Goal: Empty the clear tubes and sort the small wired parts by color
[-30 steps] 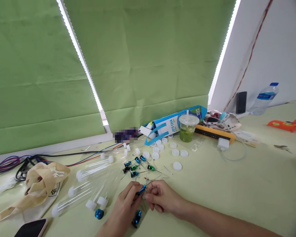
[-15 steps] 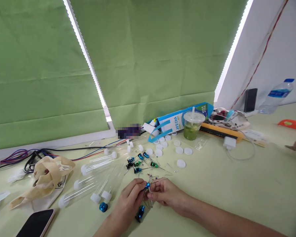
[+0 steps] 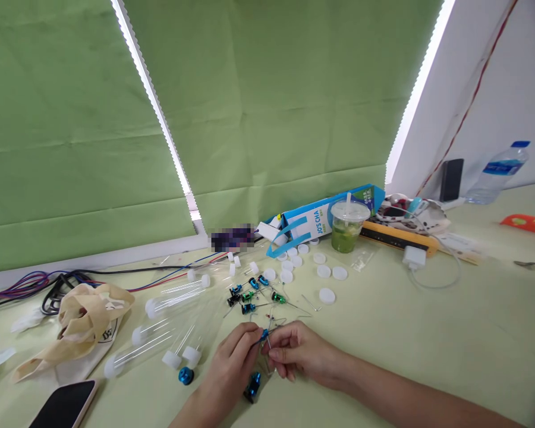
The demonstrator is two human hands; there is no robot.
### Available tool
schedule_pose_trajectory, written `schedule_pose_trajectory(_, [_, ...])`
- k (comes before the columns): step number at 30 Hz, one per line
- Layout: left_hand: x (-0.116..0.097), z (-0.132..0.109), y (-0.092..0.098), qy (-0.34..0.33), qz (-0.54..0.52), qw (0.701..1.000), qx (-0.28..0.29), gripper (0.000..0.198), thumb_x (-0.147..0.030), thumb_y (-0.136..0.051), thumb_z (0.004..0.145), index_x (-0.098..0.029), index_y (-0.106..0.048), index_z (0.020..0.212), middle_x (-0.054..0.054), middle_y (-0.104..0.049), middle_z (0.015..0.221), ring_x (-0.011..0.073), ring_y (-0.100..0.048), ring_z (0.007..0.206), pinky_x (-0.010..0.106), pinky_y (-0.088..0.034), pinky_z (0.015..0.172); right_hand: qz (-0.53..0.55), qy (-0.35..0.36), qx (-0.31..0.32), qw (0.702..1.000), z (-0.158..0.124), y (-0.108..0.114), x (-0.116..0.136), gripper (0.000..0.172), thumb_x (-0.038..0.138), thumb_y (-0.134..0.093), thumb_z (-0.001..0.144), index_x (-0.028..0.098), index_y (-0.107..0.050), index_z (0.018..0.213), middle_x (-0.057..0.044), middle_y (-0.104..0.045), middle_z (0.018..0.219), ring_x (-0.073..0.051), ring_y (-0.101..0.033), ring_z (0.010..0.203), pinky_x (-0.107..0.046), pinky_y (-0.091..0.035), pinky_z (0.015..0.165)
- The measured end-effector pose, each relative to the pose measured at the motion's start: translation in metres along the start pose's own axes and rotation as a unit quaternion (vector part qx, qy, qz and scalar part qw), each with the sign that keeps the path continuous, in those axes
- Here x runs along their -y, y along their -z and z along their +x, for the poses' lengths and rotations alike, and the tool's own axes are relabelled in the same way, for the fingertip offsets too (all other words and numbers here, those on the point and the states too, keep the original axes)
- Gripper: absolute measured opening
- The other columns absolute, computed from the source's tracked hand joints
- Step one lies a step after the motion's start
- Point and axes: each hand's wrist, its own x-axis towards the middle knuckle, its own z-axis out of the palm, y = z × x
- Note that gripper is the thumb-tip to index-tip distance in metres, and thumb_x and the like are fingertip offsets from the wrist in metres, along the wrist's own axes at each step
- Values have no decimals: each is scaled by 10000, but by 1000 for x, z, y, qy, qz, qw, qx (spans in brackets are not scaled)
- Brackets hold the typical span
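Observation:
Pinched in the fingers of my left hand [image 3: 229, 362] is a small blue metal part [image 3: 264, 334] with thin wires by it. My right hand [image 3: 301, 353], closed too, grips a thin metal hex key [image 3: 268, 343] that meets the blue part. The fingers hide much of both. Below them lies a larger blue and black metal piece [image 3: 252, 386]. A round blue knob [image 3: 186, 375] sits left of my left hand. Beyond my hands are several blue, green [image 3: 278, 298] and black metal pieces with thin wires, and a loose L-shaped key [image 3: 312, 303].
Clear tubes [image 3: 142, 345] with white caps lie left. Loose white caps [image 3: 327, 295] spread behind, near a drink cup [image 3: 348, 226] and blue-white carrier [image 3: 312, 229]. A phone [image 3: 65, 404], cloth bag [image 3: 93, 321], cables, white charger [image 3: 414, 257] and pliers-like tool [image 3: 526, 264] surround the area.
My right fingers have shifted slightly around the hex key, the lower ones spreading downward. Another person's hand at the right edge has gone from view, leaving the pliers-like tool on the table.

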Motion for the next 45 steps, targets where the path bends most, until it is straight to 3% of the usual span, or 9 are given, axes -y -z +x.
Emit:
schedule_pose_trajectory(5, [-2, -2, 0, -26, 11, 1000, 7, 230, -118, -413, 877, -186, -528, 1064, 80, -609, 978, 148, -603, 928, 246, -520, 811, -4, -11, -41, 999, 2, -1, -2, 354, 355, -795, 516, 125, -545, 615, 41, -565, 510, -16, -361, 348, -167, -190, 338])
schedule_pose_trajectory(9, [-5, -2, 2, -49, 1, 999, -2, 236, -99, -441, 866, -179, -517, 1075, 84, -604, 976, 146, -596, 927, 245, -516, 812, -3, 16, -57, 998, 3, -2, -4, 399, 329, -829, 442, 135, -500, 558, 57, -523, 465, -24, -356, 384, -166, -182, 340])
schedule_pose_trajectory(13, [-5, -2, 2, -49, -4, 999, 3, 248, -96, -426, 872, -182, -504, 1091, 90, -599, 982, 150, -592, 930, 254, -514, 814, 14, 14, -20, 1000, 1, -2, -4, 425, 332, -817, 487, 152, -444, 584, 49, -556, 497, -22, -376, 374, -156, -214, 346])
schedule_pose_trajectory(17, [-2, -3, -2, -32, 0, 999, 8, 230, -122, -408, 881, -190, -515, 1072, 89, -601, 966, 153, -600, 907, 258, -520, 796, 8, 3, 42, 999, 1, 2, -2, 370, 356, -766, 590, 136, -518, 755, 0, -624, 586, -72, -518, 416, -159, -326, 365])
schedule_pose_trajectory(21, [-1, -3, -3, -6, 0, 1000, 11, 215, -122, -421, 873, -199, -523, 1045, 81, -598, 962, 153, -604, 887, 252, -523, 776, 14, 1, 39, 999, 3, 4, -2, 329, 356, -742, 620, 105, -572, 748, -20, -630, 622, -86, -560, 470, -188, -423, 429])
schedule_pose_trajectory(29, [1, 0, -4, 16, -16, 1000, 2, 216, -93, -453, 849, -207, -508, 1024, 65, -582, 961, 151, -586, 890, 245, -501, 766, 13, -16, -40, 999, 0, -1, 3, 348, 305, -796, 537, 142, -500, 619, 14, -621, 497, 1, -295, 283, -168, -112, 311])
schedule_pose_trajectory(33, [-1, 4, -1, 82, -23, 996, 19, 215, -109, -440, 845, -215, -511, 1018, 47, -569, 901, 151, -582, 818, 256, -494, 716, 21, -20, -39, 999, 2, 1, 0, 335, 341, -768, 588, 129, -583, 769, 32, -598, 500, 0, -280, 287, -181, -90, 326])
schedule_pose_trajectory(39, [-3, 10, 9, 119, -4, 989, 89, 311, -118, -399, 829, -232, -556, 1073, 62, -546, 906, 184, -572, 809, 307, -486, 701, 44, -17, -55, 997, 5, 6, -6, 618, 283, -763, 616, 157, -500, 1161, 74, -546, 512, -20, -378, 349, -168, -169, 350])
schedule_pose_trajectory(45, [-3, 14, 18, 144, 60, 982, 105, 346, -130, -408, 798, -250, -585, 1071, 77, -539, 1008, 226, -574, 856, 389, -488, 738, 48, -4, -63, 997, 4, 5, -4, 563, 297, -758, 617, 153, -501, 1097, 75, -552, 515, -23, -389, 339, -154, -169, 328])
